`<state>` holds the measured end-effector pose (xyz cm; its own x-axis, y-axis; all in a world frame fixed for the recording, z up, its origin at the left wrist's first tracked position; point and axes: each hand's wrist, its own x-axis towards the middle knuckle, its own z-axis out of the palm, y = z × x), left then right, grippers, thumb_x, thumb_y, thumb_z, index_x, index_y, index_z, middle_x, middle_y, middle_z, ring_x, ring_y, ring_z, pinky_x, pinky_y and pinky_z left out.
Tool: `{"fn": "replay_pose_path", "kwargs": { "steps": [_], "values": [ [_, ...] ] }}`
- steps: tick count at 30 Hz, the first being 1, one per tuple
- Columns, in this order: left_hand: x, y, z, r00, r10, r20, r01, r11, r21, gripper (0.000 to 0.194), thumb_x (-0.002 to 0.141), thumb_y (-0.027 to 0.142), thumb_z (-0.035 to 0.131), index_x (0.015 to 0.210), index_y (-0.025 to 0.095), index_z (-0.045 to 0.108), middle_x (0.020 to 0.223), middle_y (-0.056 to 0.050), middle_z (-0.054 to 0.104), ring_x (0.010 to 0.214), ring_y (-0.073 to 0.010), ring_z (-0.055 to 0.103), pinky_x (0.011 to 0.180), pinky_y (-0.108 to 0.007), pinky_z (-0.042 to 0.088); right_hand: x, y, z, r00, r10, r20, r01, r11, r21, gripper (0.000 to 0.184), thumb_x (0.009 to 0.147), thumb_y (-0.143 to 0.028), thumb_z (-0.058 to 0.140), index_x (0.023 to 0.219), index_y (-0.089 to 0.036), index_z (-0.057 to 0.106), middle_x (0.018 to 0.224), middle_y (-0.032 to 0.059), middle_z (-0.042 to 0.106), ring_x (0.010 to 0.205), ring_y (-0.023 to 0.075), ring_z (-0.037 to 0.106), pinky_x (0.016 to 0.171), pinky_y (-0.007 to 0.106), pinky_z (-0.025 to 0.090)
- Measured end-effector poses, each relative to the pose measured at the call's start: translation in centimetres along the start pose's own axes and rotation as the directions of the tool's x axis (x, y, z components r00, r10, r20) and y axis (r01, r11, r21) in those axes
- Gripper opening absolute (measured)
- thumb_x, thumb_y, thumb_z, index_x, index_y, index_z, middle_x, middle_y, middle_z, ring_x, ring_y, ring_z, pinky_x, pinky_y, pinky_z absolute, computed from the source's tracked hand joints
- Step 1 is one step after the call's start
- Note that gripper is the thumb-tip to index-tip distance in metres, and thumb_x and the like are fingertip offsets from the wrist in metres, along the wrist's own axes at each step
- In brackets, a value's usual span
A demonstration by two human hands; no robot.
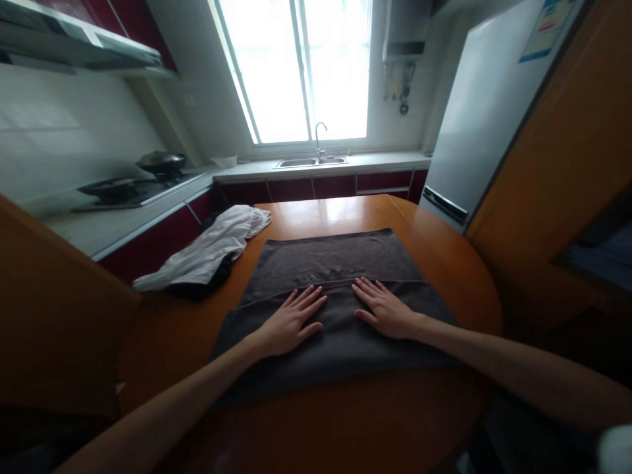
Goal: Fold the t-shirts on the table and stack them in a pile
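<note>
A dark grey cloth (pixel 340 355), perhaps a towel or a garment, lies spread on the wooden table. Its near part is folded over toward the far side, with the fold's edge running across the middle. Just beyond that edge a darker printed or stitched mark shows on the fabric. My left hand (pixel 291 322) rests flat on the folded layer, fingers spread and pointing away from me. To its right, my right hand (pixel 382 309) also lies flat on the cloth, fingers apart. Neither hand grasps anything.
The oval wooden table (pixel 345 424) has a pile of white and black clothes (pixel 212 247) at its left edge. Beyond it are a counter with a sink (pixel 309 162), a stove with a wok (pixel 160 162) at left and a fridge (pixel 486 105) at right.
</note>
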<state>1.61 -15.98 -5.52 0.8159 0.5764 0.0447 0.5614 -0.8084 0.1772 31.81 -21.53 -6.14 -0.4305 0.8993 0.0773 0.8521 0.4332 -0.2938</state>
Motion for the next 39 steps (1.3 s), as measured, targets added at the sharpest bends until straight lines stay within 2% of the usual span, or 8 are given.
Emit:
{"fn": "replay_pose_path", "kwargs": {
  "steps": [6, 13, 18, 21, 24, 30, 35, 39],
  "values": [
    [0.0, -0.7, 0.5, 1.0, 0.003, -0.006, -0.003, 1.0, -0.007, 0.063, 0.102, 0.058, 0.041, 0.159, 0.037, 0.023, 0.167, -0.002, 0.018, 0.154, -0.0282, 0.016, 0.124, -0.053, 0.012, -0.9, 0.5, -0.9, 0.995, 0.009, -0.096, -0.011, 1.0, -0.019, 0.074, 0.102, -0.061, 0.029, 0.16, -0.015, 0.028, 0.166, 0.0118, 0.018, 0.155, 0.0261, 0.012, 0.125, 0.049, 0.012],
    [0.1, -0.4, 0.2, 1.0, -0.002, -0.024, 0.001, 1.0, -0.029, 0.062, 0.102, 0.056, 0.043, 0.158, 0.037, 0.027, 0.166, -0.002, 0.021, 0.154, -0.0271, 0.017, 0.125, -0.052, 0.011, -2.3, 2.1, -0.7, 0.989, 0.085, -0.123, -0.086, 0.996, 0.002, 0.069, 0.103, -0.055, 0.029, 0.16, -0.016, 0.026, 0.166, 0.0126, 0.021, 0.154, 0.0257, 0.018, 0.124, 0.05, 0.017],
    [0.1, -0.1, 0.1, 1.0, -0.019, -0.014, 0.018, 0.998, -0.065, 0.061, 0.102, 0.056, 0.044, 0.157, 0.036, 0.031, 0.166, -0.002, 0.022, 0.154, -0.0269, 0.017, 0.125, -0.052, 0.011, -4.3, 4.5, -1.0, 0.945, 0.26, -0.198, -0.277, 0.959, -0.063, 0.068, 0.102, -0.053, 0.031, 0.158, -0.014, 0.032, 0.164, 0.0155, 0.026, 0.153, 0.029, 0.021, 0.123, 0.055, 0.016],
    [0.4, 0.0, -0.4, 0.999, -0.033, -0.001, 0.032, 0.991, -0.13, 0.061, 0.101, 0.056, 0.046, 0.156, 0.033, 0.035, 0.166, -0.004, 0.025, 0.154, -0.0276, 0.016, 0.125, -0.054, 0.01, -5.1, 5.5, -0.8, 0.92, 0.34, -0.195, -0.36, 0.93, -0.077, 0.065, 0.103, -0.048, 0.031, 0.156, -0.011, 0.035, 0.163, 0.0173, 0.029, 0.152, 0.0283, 0.024, 0.123, 0.053, 0.019],
    [0.1, -0.2, -2.0, 0.998, -0.057, -0.035, 0.045, 0.962, -0.27, 0.057, 0.103, 0.051, 0.044, 0.155, 0.028, 0.039, 0.164, -0.006, 0.031, 0.153, -0.0262, 0.022, 0.124, -0.051, 0.019, -5.7, 5.2, -1.0, 0.913, 0.311, -0.262, -0.343, 0.935, -0.086, 0.064, 0.103, -0.047, 0.029, 0.155, -0.01, 0.036, 0.163, 0.0171, 0.029, 0.152, 0.0283, 0.024, 0.123, 0.054, 0.018],
    [-4.8, -1.2, -4.8, 0.98, -0.139, -0.14, 0.101, 0.963, -0.25, 0.048, 0.104, 0.041, 0.041, 0.149, 0.027, 0.05, 0.16, -0.006, 0.039, 0.151, -0.0261, 0.03, 0.123, -0.047, 0.026, -8.4, 4.6, -0.1, 0.905, 0.254, -0.342, -0.306, 0.946, -0.107, 0.062, 0.103, -0.049, 0.028, 0.155, -0.016, 0.039, 0.162, 0.0127, 0.033, 0.151, 0.0271, 0.029, 0.122, 0.055, 0.022],
    [-9.0, -2.2, -2.7, 0.934, -0.325, -0.147, 0.318, 0.946, -0.069, 0.055, 0.103, 0.049, 0.041, 0.153, 0.026, 0.044, 0.161, -0.009, 0.037, 0.151, -0.029, 0.027, 0.122, -0.054, 0.023, -9.9, 5.7, 2.2, 0.889, 0.29, -0.356, -0.352, 0.928, -0.124, 0.062, 0.101, -0.049, 0.03, 0.15, -0.015, 0.047, 0.157, 0.0141, 0.042, 0.148, 0.0283, 0.035, 0.121, 0.054, 0.026],
    [-9.9, -2.4, -1.6, 0.926, -0.345, -0.151, 0.345, 0.938, -0.029, 0.058, 0.103, 0.051, 0.042, 0.155, 0.026, 0.038, 0.163, -0.01, 0.032, 0.153, -0.0279, 0.024, 0.122, -0.054, 0.021, -9.7, 5.9, 2.2, 0.885, 0.288, -0.365, -0.362, 0.92, -0.152, 0.063, 0.1, -0.05, 0.03, 0.148, -0.015, 0.05, 0.157, 0.0141, 0.043, 0.147, 0.0292, 0.036, 0.12, 0.055, 0.027]
  ]
}}
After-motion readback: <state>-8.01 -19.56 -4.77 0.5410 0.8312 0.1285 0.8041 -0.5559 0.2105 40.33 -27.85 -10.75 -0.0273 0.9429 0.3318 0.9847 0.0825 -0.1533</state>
